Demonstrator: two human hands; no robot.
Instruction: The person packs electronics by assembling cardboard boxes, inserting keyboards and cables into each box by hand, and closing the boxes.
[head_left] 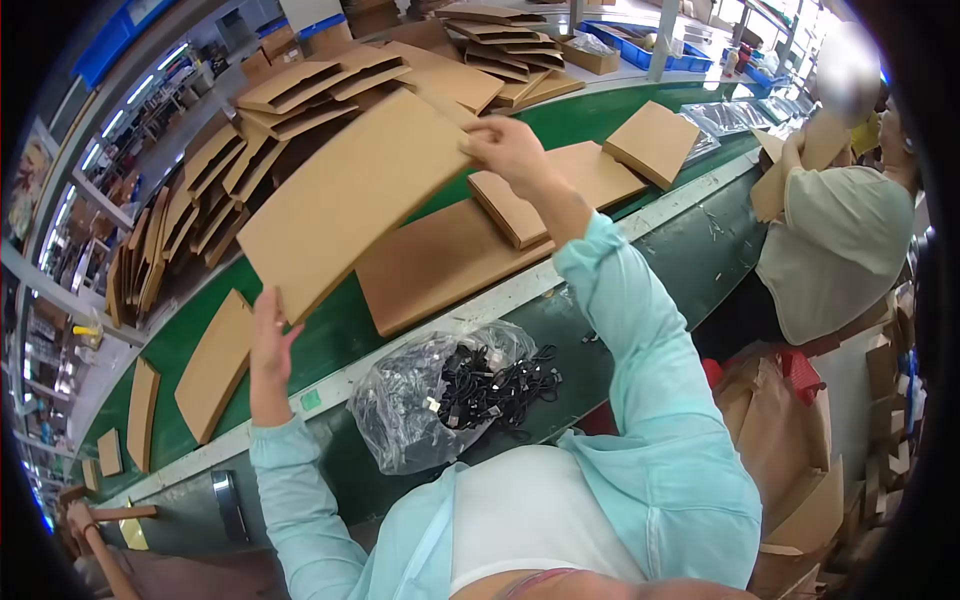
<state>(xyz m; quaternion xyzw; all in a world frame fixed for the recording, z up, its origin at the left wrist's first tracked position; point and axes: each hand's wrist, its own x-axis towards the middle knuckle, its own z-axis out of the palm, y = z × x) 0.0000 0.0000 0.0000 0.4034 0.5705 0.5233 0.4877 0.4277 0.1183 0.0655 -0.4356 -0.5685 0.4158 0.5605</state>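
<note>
Long carton [350,195]: likely light, stiff; support both ends.
Your right grip [512,155]: clamped on its far corner.
Your left grip [270,350]: spread, touching its near end.

At eleven o'clock, a long, flat brown cardboard box [350,200] hung tilted between left hand [270,345] and right hand [508,155].
</note>
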